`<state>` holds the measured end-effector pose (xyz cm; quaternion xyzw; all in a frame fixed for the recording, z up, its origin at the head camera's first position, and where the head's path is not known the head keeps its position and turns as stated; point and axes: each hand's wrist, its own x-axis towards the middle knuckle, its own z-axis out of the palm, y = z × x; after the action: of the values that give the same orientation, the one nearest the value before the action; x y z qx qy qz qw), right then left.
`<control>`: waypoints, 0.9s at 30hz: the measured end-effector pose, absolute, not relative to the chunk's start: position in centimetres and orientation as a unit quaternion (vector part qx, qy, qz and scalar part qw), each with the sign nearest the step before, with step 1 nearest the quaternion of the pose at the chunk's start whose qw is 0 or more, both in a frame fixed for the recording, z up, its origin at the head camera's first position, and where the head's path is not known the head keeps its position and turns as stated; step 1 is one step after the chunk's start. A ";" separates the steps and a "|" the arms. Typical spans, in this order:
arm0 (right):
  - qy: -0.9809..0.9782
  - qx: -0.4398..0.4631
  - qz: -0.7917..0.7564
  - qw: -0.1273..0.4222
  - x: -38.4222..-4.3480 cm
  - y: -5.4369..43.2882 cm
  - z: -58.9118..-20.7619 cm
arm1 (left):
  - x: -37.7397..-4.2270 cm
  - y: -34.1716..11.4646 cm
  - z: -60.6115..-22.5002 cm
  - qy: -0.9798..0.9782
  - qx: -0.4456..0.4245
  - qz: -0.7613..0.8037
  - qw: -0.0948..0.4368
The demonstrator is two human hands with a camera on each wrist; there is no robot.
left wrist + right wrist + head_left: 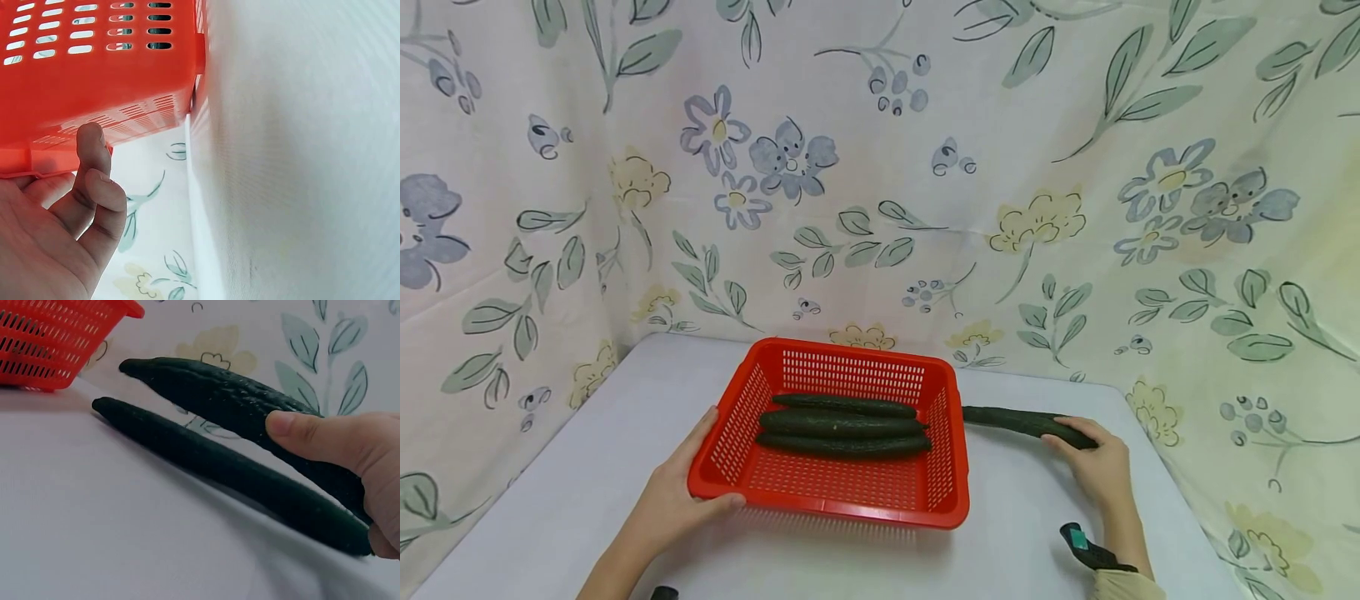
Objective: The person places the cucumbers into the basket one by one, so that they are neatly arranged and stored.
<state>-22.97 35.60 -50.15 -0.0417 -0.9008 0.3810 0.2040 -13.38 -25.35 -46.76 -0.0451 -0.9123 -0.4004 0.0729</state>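
A red plastic basket (pixel 831 506) with slotted walls holds several dark green cucumbers (pixel 842 425), lying side by side. My left hand (pixel 673 492) grips its left rim near the front corner. In the left wrist view, two fingers of that hand (pixel 62 231) curl beside the basket's outer wall (pixel 94 81). To the right of the basket, my right hand (pixel 1101 462) holds a cucumber (pixel 1011 419) by its right end. The right wrist view shows the thumb across this cucumber (pixel 206 387). Just below it is a second cucumber (pixel 219 465); whether the fingers touch that one is hidden.
The basket stands on a white table (pixel 1022 517), towards the back. Behind and at both sides hangs a floral cloth (pixel 880 167). A black strap with a green patch (pixel 1078 540) is on the right wrist.
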 end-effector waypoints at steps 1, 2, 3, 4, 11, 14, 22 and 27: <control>-0.898 -0.046 0.385 0.208 -22.9 35.5 -49.8 | -13.4 -25.4 -46.7 -0.912 -0.046 -0.402 0.073; -0.895 -0.051 0.388 0.212 -22.8 35.4 -49.3 | -13.4 -25.3 -46.7 -0.911 -0.046 -0.402 0.074; -0.892 -0.055 0.392 0.217 -22.8 35.3 -48.9 | -13.4 -25.3 -46.7 -0.912 -0.046 -0.402 0.074; -0.890 -0.059 0.394 0.221 -22.7 35.2 -48.4 | -13.4 -25.3 -46.7 -0.911 -0.047 -0.402 0.074; -0.871 -0.095 0.406 0.258 -21.7 34.7 -44.6 | -13.4 -25.3 -46.8 -0.909 -0.052 -0.406 0.077; -0.855 -0.101 0.416 0.291 -21.2 34.3 -42.9 | -13.3 -25.3 -46.8 -0.909 -0.053 -0.406 0.078; -0.820 -0.062 0.448 0.352 -20.3 33.4 -40.4 | -13.3 -25.3 -46.8 -0.909 -0.053 -0.406 0.079; -0.825 -0.077 0.442 0.342 -20.4 33.0 -40.7 | -13.4 -25.4 -46.9 -0.909 -0.053 -0.406 0.076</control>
<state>-20.44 32.96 -40.71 -0.0774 -0.8254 0.4423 0.3421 -13.39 -25.38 -46.86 -0.0529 -0.9093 -0.4056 0.0761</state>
